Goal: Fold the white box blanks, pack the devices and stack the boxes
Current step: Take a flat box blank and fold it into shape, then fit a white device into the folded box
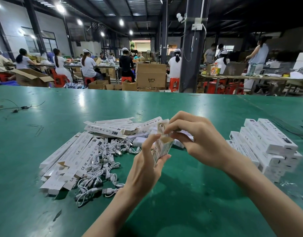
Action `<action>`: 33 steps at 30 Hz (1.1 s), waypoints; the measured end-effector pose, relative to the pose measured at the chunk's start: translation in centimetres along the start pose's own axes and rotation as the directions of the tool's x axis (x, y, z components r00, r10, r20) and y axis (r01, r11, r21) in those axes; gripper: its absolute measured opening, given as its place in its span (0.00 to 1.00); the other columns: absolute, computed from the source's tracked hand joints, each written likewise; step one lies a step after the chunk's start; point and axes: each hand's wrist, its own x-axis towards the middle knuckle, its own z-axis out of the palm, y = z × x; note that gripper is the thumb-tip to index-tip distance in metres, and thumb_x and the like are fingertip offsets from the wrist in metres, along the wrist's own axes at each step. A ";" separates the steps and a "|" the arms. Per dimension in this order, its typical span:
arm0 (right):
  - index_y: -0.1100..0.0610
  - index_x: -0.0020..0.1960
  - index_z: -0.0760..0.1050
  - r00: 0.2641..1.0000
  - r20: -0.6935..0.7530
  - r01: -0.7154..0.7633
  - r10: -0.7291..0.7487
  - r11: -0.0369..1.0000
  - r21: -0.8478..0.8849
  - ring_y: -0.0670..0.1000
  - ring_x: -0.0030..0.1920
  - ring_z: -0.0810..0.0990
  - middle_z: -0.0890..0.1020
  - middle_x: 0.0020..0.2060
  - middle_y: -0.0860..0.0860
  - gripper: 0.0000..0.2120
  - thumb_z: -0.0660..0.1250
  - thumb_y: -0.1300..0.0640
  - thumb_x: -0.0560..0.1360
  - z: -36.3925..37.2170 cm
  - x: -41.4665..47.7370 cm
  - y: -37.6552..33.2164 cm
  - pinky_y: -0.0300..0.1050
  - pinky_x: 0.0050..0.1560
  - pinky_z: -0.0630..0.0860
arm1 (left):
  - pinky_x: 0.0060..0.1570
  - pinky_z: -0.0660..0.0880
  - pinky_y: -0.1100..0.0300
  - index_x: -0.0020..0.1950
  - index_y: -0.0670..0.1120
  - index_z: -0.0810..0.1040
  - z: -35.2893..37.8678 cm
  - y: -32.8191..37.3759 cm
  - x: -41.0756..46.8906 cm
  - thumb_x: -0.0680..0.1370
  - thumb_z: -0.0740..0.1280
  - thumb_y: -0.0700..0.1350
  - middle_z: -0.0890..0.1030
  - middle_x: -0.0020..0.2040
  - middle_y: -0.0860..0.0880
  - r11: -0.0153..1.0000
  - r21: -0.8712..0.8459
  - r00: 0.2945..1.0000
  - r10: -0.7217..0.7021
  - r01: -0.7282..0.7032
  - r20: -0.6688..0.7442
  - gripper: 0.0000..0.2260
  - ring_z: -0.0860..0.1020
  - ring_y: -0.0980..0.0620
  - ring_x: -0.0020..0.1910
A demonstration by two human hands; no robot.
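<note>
The left hand (147,161) is gripping a box (161,149) above the near tabletop (198,194), steadying it while the right hand (198,139) is pinching its end flap (162,128), probably tucking it shut.

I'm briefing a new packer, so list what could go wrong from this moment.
1. The right hand pinches the end flap of the white box gripped by the left hand; the thin flap could crease or tear.
2. The stack of finished boxes looks uneven; a careless addition might topple it.
3. The loose cables look tangled; pulling one may drag others.
</note>
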 end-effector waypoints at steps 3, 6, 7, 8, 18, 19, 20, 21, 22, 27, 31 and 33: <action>0.61 0.45 0.83 0.999 0.043 0.031 -0.030 1.000 -0.005 0.52 0.44 0.80 0.82 0.43 0.51 0.12 0.69 0.75 0.69 -0.1 0.1 0.0 0.52 0.45 0.76 | 0.39 0.80 0.44 0.67 0.49 0.57 0.1 0.0 0.0 0.71 0.75 0.36 0.74 0.57 0.48 1.000 -0.010 1.000 -0.006 0.006 -0.010 0.34 0.82 0.42 0.46; 0.61 0.41 0.83 0.998 0.041 0.040 -0.041 0.999 0.030 0.51 0.44 0.77 0.83 0.40 0.49 0.15 0.67 0.78 0.65 0.0 0.1 0.1 0.49 0.46 0.74 | 0.38 0.80 0.45 0.68 0.53 0.56 0.1 0.1 0.0 0.71 0.75 0.36 0.73 0.56 0.50 1.000 -0.001 1.000 -0.001 0.001 -0.022 0.36 0.82 0.43 0.45; 0.61 0.41 0.83 0.999 0.031 0.028 -0.029 0.998 0.058 0.51 0.45 0.76 0.83 0.39 0.49 0.14 0.65 0.77 0.65 0.0 0.0 0.1 0.49 0.46 0.74 | 0.38 0.80 0.45 0.68 0.54 0.55 0.1 0.1 0.0 0.71 0.75 0.36 0.73 0.56 0.50 1.000 -0.002 1.000 0.000 0.000 -0.023 0.36 0.82 0.44 0.45; 0.61 0.40 0.83 1.000 0.019 0.010 -0.011 0.996 0.085 0.51 0.46 0.76 0.83 0.38 0.49 0.15 0.64 0.76 0.64 0.0 0.0 0.2 0.50 0.46 0.74 | 0.38 0.80 0.45 0.68 0.54 0.55 0.1 0.0 0.1 0.71 0.75 0.37 0.73 0.56 0.50 1.000 -0.004 1.000 -0.002 0.002 -0.024 0.36 0.81 0.45 0.45; 0.56 0.50 0.77 0.981 0.014 -0.183 0.192 0.912 0.367 0.50 0.48 0.82 0.82 0.41 0.47 0.24 0.60 0.83 0.69 0.9 -0.1 0.4 0.42 0.50 0.79 | 0.43 0.80 0.45 0.68 0.56 0.55 0.1 -0.1 0.0 0.72 0.72 0.38 0.74 0.58 0.50 0.997 -0.034 0.997 -0.068 0.067 -0.023 0.34 0.81 0.45 0.47; 0.56 0.52 0.76 0.981 0.017 -0.186 0.192 0.919 0.347 0.50 0.48 0.81 0.82 0.42 0.48 0.23 0.61 0.81 0.69 0.8 0.0 0.4 0.42 0.50 0.79 | 0.43 0.80 0.44 0.68 0.56 0.55 0.0 -0.1 0.0 0.71 0.72 0.38 0.74 0.58 0.50 0.997 -0.032 0.998 -0.065 0.065 -0.021 0.35 0.81 0.46 0.48; 0.56 0.53 0.75 0.982 0.009 -0.184 0.191 0.932 0.313 0.49 0.48 0.81 0.81 0.43 0.49 0.22 0.63 0.80 0.70 0.8 0.0 0.4 0.41 0.50 0.78 | 0.44 0.80 0.45 0.68 0.56 0.55 0.0 -0.1 0.1 0.71 0.73 0.38 0.73 0.58 0.50 0.997 -0.030 0.998 -0.066 0.066 -0.023 0.35 0.81 0.46 0.49; 0.55 0.53 0.74 0.982 -0.010 -0.179 0.188 0.949 0.262 0.48 0.47 0.80 0.78 0.45 0.49 0.21 0.66 0.78 0.70 0.8 0.0 0.3 0.38 0.50 0.77 | 0.44 0.80 0.45 0.68 0.56 0.55 0.0 -0.1 0.1 0.71 0.73 0.38 0.74 0.58 0.50 0.997 -0.032 0.997 -0.070 0.069 -0.025 0.35 0.80 0.48 0.49; 0.54 0.53 0.75 0.982 -0.031 -0.175 0.185 0.963 0.205 0.46 0.47 0.78 0.76 0.46 0.49 0.19 0.69 0.75 0.70 0.7 0.1 0.2 0.35 0.49 0.75 | 0.44 0.80 0.46 0.67 0.56 0.55 0.0 -0.1 0.1 0.71 0.73 0.38 0.74 0.57 0.51 0.997 -0.036 0.997 -0.075 0.074 -0.028 0.35 0.80 0.49 0.49; 0.62 0.42 0.82 0.986 -0.064 -0.145 0.155 0.978 0.148 0.48 0.44 0.76 0.76 0.42 0.52 0.11 0.70 0.76 0.69 0.9 0.0 -0.3 0.31 0.45 0.74 | 0.44 0.80 0.45 0.67 0.56 0.56 0.0 -0.1 0.1 0.71 0.73 0.38 0.75 0.57 0.50 0.996 -0.046 0.997 -0.076 0.075 -0.024 0.35 0.81 0.49 0.49; 0.58 0.40 0.83 0.993 -0.037 -0.112 0.111 0.994 -0.010 0.52 0.45 0.73 0.81 0.38 0.50 0.14 0.71 0.77 0.65 0.5 0.0 -0.3 0.51 0.47 0.72 | 0.43 0.80 0.46 0.66 0.55 0.57 -0.2 0.1 0.1 0.70 0.74 0.35 0.74 0.56 0.51 0.998 -0.042 0.999 -0.039 0.039 -0.010 0.35 0.81 0.47 0.48; 0.57 0.40 0.83 0.997 -0.016 -0.083 0.082 0.995 -0.062 0.51 0.45 0.73 0.81 0.37 0.46 0.15 0.70 0.76 0.64 0.2 -0.1 -0.2 0.52 0.48 0.69 | 0.41 0.80 0.45 0.66 0.51 0.59 -0.1 0.1 0.0 0.70 0.75 0.34 0.74 0.55 0.50 1.000 -0.029 1.000 -0.013 0.013 0.001 0.34 0.81 0.46 0.47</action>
